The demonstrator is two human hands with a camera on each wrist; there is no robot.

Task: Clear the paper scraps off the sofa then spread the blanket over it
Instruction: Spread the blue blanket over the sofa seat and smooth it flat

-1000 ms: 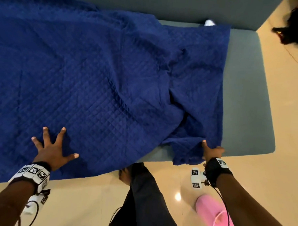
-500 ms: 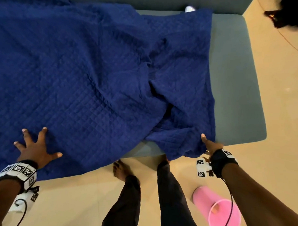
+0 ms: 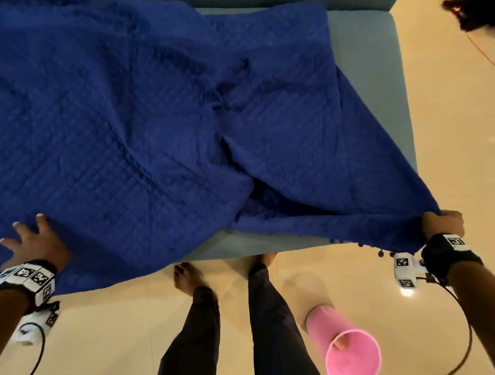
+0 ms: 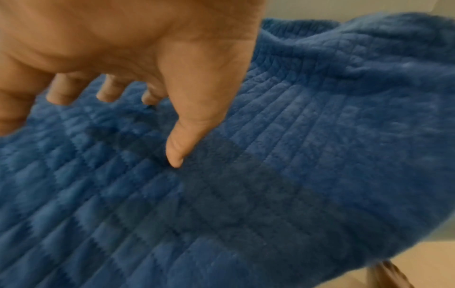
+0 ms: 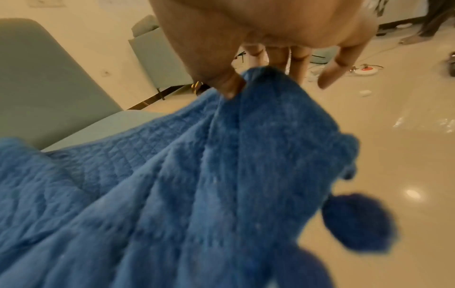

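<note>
A dark blue quilted blanket (image 3: 135, 120), soft and fleecy with a stitched grid of small squares, lies rumpled across the seat of a pale grey-green sofa (image 3: 368, 68), with a deep fold running down its middle. The person's left hand (image 3: 35, 242) rests on the cloth with fingers (image 4: 61, 91) spread and straight, gripping nothing; the thumb tip presses into the pile below the other fingertips. The right hand (image 3: 441, 225) pinches the blanket's corner, thumb (image 5: 229, 85) on one side of the bunched fabric and fingers behind it, holding that corner taut out past the sofa's front right corner, over the glossy cream floor (image 3: 455, 139). Round blue pom-poms (image 5: 357, 222) dangle from the hem just below the gripping fingers. Beneath the stretched edge, a strip of smooth bare cushion shows. Near the person's bare feet, below the right hand, a pink plastic cup-shaped bin (image 3: 344, 353) lies tipped on the floor.
</note>
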